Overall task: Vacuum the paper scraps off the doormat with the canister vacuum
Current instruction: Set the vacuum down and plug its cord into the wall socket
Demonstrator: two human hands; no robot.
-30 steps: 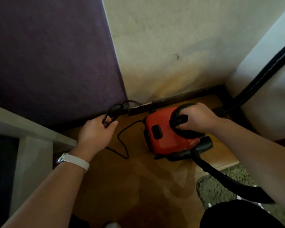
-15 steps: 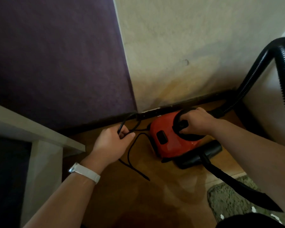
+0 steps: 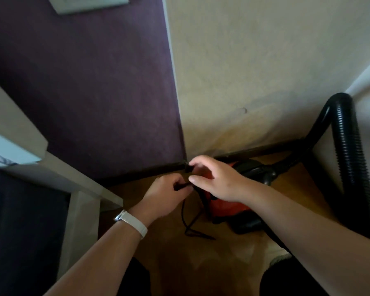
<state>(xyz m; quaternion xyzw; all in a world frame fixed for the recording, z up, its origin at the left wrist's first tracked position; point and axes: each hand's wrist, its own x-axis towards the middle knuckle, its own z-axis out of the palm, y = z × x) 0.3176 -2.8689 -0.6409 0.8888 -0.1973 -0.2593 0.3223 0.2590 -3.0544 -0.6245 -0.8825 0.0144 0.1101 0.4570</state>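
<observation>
The red canister vacuum (image 3: 229,205) stands on the wooden floor by the skirting, mostly hidden behind my right hand and forearm. Its black ribbed hose (image 3: 346,159) arches up at the right. My left hand (image 3: 165,197) grips the black power cord (image 3: 185,218), which hangs in a loop down to the floor. Just right of it, my right hand (image 3: 216,181) pinches the cord's black end between fingertip and thumb, in front of the vacuum. Only a pale corner of the doormat (image 3: 279,258) shows at the lower right; no paper scraps are visible.
A purple wall (image 3: 83,92) meets a cream wall (image 3: 254,60) at the corner straight ahead. A white shelf unit (image 3: 79,201) juts in from the left. A white socket plate (image 3: 90,4) sits high on the purple wall.
My right hand left the vacuum's black top and came over to the cord end beside my left hand. Both hands rose, lifting the cord. The view tilted upward.
</observation>
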